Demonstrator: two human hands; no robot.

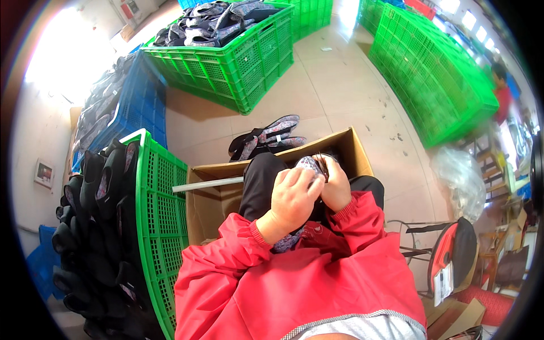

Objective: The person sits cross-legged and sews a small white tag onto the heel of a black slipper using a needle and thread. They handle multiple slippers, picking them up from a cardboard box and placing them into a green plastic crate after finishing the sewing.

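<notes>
Above an open cardboard box (pixel 221 199) between my knees, both hands are on a small shoe (pixel 307 164) with a mottled grey pattern. My right hand (pixel 337 184) is wrapped round its dark side. My left hand (pixel 294 195) is closed with its fingertips at the shoe's patterned part, close against the right hand. The hands cover most of the shoe. Several patterned shoes with black soles (pixel 266 139) lie on the floor just beyond the box. A pale rod (pixel 207 185) sticks out over the box's left side.
At my left stands a green crate (pixel 161 226) beside piled black shoes (pixel 102 226). A blue crate (pixel 141 107) and a green crate (pixel 249 68), both heaped with shoes, stand farther off. Right are green crates (pixel 425 73), a clear plastic bag (pixel 462 178) and a chair (pixel 445 255).
</notes>
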